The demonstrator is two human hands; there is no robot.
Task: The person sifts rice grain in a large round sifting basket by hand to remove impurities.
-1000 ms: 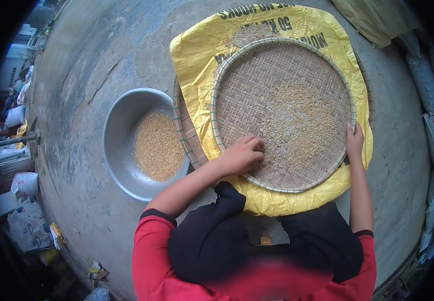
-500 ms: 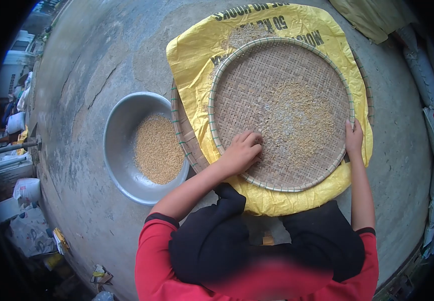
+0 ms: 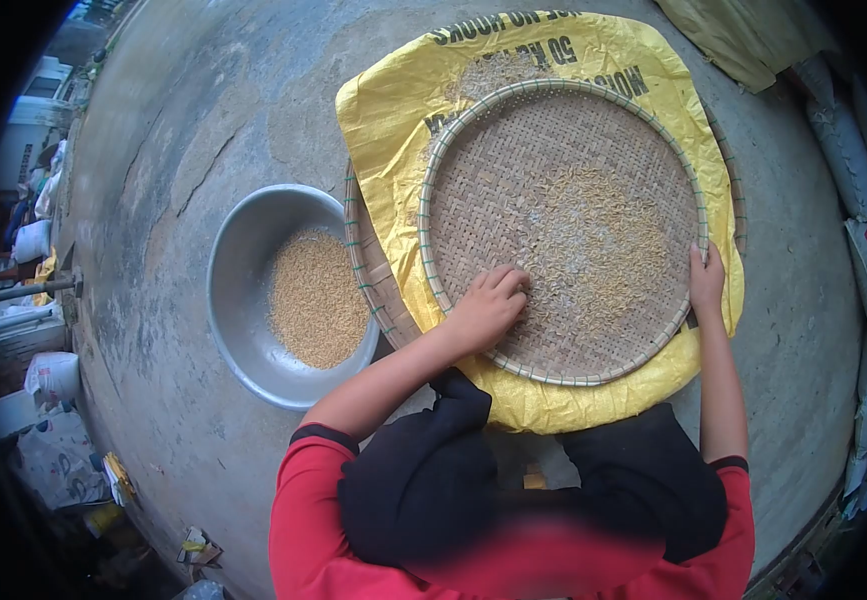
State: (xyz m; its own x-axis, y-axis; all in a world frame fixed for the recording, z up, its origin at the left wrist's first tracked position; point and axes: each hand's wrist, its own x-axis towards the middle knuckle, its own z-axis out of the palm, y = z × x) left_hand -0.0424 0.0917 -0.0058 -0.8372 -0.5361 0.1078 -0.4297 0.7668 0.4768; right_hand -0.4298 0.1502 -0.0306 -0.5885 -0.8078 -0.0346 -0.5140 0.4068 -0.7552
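A round woven bamboo winnowing tray [image 3: 483, 205] lies in front of me with a patch of unhusked rice grains [image 3: 613, 245] and paler bits spread right of its middle. At the tray's near left, my left hand [image 3: 490, 308] rests with curled fingers at the edge of the grains; whatever is under the fingertips is hidden. My right hand [image 3: 707, 282] grips the tray's rim on the right side. Beneath the tray is a yellow printed sack [image 3: 383, 125], and under that shows the rim of a second woven tray [image 3: 377, 268].
Left of the trays stands a metal basin [image 3: 236, 325] partly filled with grain [image 3: 318, 305]. The concrete floor [image 3: 153, 300] has cracks. Filled sacks [image 3: 841, 155] line the right edge, and mixed household items [image 3: 58, 460] crowd the left edge.
My left hand has shifted very slightly to the right at the edge of the grains. The right hand keeps its grip on the rim, and the tray has hardly moved.
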